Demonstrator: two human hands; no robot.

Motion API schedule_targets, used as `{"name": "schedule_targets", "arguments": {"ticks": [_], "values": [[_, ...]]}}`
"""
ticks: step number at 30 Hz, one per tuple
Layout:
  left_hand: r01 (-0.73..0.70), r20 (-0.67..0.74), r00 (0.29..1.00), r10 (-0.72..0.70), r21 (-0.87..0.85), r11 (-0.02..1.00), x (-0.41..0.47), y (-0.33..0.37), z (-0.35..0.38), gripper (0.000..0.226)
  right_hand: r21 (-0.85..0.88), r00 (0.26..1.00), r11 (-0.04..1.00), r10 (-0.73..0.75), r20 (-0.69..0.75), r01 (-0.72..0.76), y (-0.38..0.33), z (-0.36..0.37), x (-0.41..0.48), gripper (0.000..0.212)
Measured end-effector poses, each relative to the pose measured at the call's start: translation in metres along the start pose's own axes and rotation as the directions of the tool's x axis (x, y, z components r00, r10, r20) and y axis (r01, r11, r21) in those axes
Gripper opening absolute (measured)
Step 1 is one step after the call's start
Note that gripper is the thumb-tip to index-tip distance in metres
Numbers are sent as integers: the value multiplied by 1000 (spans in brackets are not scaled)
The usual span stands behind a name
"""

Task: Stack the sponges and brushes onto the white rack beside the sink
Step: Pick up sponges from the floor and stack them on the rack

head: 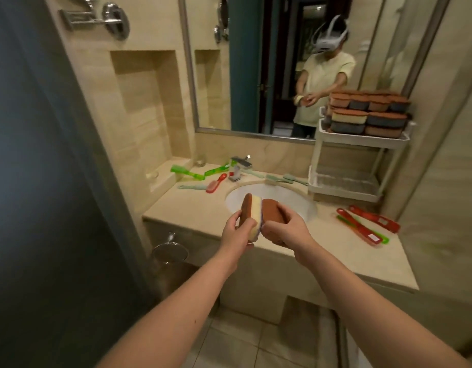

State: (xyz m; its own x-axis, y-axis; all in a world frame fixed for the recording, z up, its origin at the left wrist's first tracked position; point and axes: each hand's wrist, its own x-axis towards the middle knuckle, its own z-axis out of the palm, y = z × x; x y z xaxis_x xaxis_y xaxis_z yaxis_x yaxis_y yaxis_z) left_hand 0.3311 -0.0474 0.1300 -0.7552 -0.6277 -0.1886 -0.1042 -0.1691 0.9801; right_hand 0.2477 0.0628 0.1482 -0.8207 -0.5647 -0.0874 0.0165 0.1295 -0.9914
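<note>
Left hand [236,232] grasps the yellow sponge [254,223], right hand [285,229] the brown sponge [273,209]; the white rack [362,140] lies at two o'clock, nearer the right.

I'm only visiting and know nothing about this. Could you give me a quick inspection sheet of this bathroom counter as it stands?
Surface: beige stone counter with a white sink set in it.
Job's things: sponge stack sits on the top tier of the white rack; green brushes, a small red brush and pale green brushes lie around the tap; long red brushes lie at the counter's right front.
Clutter: a glass by the back wall.
Hands: left hand grips a yellow-bodied sponge, right hand grips a brown sponge; the two touch above the sink's front.
Cables: nothing seen.
Surroundings: mirror behind, tiled floor below.
</note>
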Motion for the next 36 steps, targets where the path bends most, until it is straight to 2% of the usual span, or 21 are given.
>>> {"name": "schedule_targets", "arguments": {"ticks": [4,8,17,22,26,28,30,36], "values": [[-31,113,993,29,17,999,57,19,36,42,53,985,998,-23,-168,33,-13,-29,42,76],[-36,249,968,29,26,999,113,44,71,42,4,953,999,-47,-299,50,-27,-58,84,70],[-38,475,880,20,28,999,206,88,143,35,-16,875,999,-42,-482,39,-55,-112,154,72],[-119,591,803,82,25,993,231,108,186,43,-58,842,998,-45,-537,16,-75,-152,178,67],[-121,613,786,83,20,992,250,134,226,71,-105,813,993,-98,-574,46,-95,-187,207,62],[-147,609,785,114,5,989,262,148,247,78,-118,803,991,-121,-584,64,-108,-207,225,60],[-199,614,774,157,0,980,277,162,266,76,-132,793,988,-143,-592,80,-120,-231,244,58],[-431,587,722,365,-31,902,325,200,328,49,-201,783,975,-196,-590,92,-159,-302,298,53]]}}
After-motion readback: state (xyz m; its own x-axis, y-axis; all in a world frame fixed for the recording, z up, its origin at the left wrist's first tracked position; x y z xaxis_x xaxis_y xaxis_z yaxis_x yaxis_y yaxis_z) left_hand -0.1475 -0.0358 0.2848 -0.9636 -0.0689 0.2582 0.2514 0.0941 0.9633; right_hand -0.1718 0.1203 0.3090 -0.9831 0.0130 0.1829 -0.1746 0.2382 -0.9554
